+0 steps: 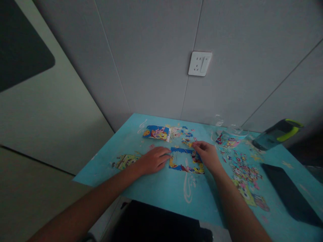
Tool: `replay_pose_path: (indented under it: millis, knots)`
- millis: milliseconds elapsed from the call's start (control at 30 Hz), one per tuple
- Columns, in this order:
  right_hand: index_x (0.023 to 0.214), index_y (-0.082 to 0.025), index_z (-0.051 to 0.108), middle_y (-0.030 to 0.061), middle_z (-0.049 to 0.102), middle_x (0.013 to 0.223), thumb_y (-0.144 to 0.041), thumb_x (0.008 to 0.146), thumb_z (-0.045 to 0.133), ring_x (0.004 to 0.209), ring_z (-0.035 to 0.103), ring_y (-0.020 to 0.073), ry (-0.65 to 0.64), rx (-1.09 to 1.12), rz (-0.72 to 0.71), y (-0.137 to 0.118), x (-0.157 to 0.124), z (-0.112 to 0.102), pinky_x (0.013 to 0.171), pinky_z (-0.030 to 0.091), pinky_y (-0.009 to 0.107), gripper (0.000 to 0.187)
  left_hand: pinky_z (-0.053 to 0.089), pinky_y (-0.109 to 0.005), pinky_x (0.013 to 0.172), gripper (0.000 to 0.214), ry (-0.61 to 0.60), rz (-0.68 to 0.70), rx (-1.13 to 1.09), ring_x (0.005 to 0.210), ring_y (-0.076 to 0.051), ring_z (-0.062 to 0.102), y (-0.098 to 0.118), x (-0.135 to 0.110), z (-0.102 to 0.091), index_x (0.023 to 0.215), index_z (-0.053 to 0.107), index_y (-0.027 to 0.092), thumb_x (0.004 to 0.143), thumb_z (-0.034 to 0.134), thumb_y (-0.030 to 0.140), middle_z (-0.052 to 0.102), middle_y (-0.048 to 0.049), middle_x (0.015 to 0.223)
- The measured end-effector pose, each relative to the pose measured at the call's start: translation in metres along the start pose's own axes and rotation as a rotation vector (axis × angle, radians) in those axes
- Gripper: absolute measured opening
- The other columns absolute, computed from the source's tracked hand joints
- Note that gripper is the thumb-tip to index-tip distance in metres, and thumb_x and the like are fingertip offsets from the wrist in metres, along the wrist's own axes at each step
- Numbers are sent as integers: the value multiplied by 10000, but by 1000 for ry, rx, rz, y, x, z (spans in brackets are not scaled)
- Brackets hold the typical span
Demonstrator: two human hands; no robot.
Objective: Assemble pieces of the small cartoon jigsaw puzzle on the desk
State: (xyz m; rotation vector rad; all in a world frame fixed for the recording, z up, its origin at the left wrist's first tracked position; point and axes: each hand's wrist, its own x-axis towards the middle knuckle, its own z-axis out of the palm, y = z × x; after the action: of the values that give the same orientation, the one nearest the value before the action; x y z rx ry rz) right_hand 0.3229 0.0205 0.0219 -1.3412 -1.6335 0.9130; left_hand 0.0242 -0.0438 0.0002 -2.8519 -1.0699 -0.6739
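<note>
A partly joined jigsaw puzzle [176, 167] lies on the tabletop, its border put together around an open middle where the blue table shows. My left hand [155, 160] rests flat with its fingers stretched toward the puzzle's left edge. Over the upper right corner is my right hand [207, 154], thumb and forefinger pinched at a small yellow puzzle piece [189, 145], partly hidden by the fingertips. Several loose blue and yellow pieces [186, 133] are scattered just beyond the puzzle. Left of them lies a picture sheet [156, 132] with cartoon figures.
On the right, a large spread of loose puzzle pieces [243, 168] covers the cartoon-printed table [161, 188]. Behind it stands a clear container with a cartoon label [230, 139]. A dark tablet-like slab [287, 191] and a tilted bottle [271, 135] are farther right. The wall holds a socket [200, 64].
</note>
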Motion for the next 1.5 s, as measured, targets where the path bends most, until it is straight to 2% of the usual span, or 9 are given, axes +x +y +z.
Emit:
replay_pose_path:
  millis: [133, 267, 367, 467, 633, 933, 1067, 1200, 1500]
  knots:
    - [1031, -150, 753, 75, 730, 785, -611, 882, 621, 580, 628, 186, 24, 1, 14, -5, -8, 7, 507, 515, 293, 502, 471, -468, 1127, 291, -32, 36, 27, 1263, -246, 596, 10, 3, -6, 1280, 639, 187, 1023, 510, 142, 659, -113, 1295]
    - [1037, -154, 754, 91, 743, 822, -613, 901, 604, 581, 618, 187, 63, -19, 6, -11, -14, 16, 508, 507, 296, 502, 411, -501, 1187, 303, -53, 25, 67, 1333, -245, 554, 34, -5, -19, 1304, 615, 195, 1034, 493, 132, 630, -108, 1369]
    - [1048, -160, 764, 96, 757, 851, -602, 912, 601, 586, 607, 182, 74, -41, -20, -15, -14, 21, 537, 504, 302, 490, 404, -570, 1173, 269, -42, -47, 102, 1334, -306, 547, 51, -22, -27, 1262, 637, 151, 1025, 531, 219, 641, -144, 1333]
    - [1030, -158, 774, 99, 763, 851, -587, 914, 604, 604, 601, 187, 68, -65, -53, -16, -14, 23, 557, 497, 309, 475, 413, -564, 1166, 274, -26, -147, 116, 1331, -313, 548, 59, -38, -29, 1255, 643, 150, 1018, 533, 234, 638, -136, 1343]
    - [960, -176, 790, 101, 781, 904, -534, 900, 635, 687, 642, 212, 66, -117, -107, -12, -18, 20, 643, 511, 333, 395, 430, -553, 1154, 281, -20, -181, 116, 1306, -303, 563, 56, -41, -25, 1268, 637, 170, 1013, 534, 229, 639, -121, 1338]
    - [1017, -181, 783, 94, 774, 891, -496, 924, 617, 640, 661, 201, 99, -221, -127, -4, -17, 17, 599, 510, 317, 368, 474, -533, 1113, 257, 83, -319, 53, 1255, -285, 583, 57, -57, -19, 1232, 647, 176, 1012, 522, 222, 634, -125, 1308]
    - [1003, -172, 787, 98, 772, 875, -475, 929, 604, 653, 663, 204, 107, -257, -174, -5, -17, 18, 597, 511, 314, 362, 495, -495, 1097, 245, 125, -343, 31, 1245, -268, 590, 56, -59, -18, 1218, 652, 193, 1007, 532, 218, 644, -106, 1292]
    - [972, -165, 785, 91, 770, 844, -457, 918, 597, 679, 671, 213, 120, -277, -198, -6, -16, 19, 607, 514, 314, 351, 487, -504, 1101, 245, 152, -383, 14, 1259, -280, 585, 52, -59, -15, 1218, 657, 192, 1008, 534, 219, 622, -119, 1326]
    - [951, -170, 791, 69, 766, 831, -365, 895, 617, 705, 661, 200, 161, -334, -268, 0, -9, 21, 685, 487, 315, 267, 477, -483, 1113, 208, 150, -371, 8, 1254, -266, 582, 51, -61, -12, 1150, 686, 180, 1000, 543, 197, 613, -119, 1328]
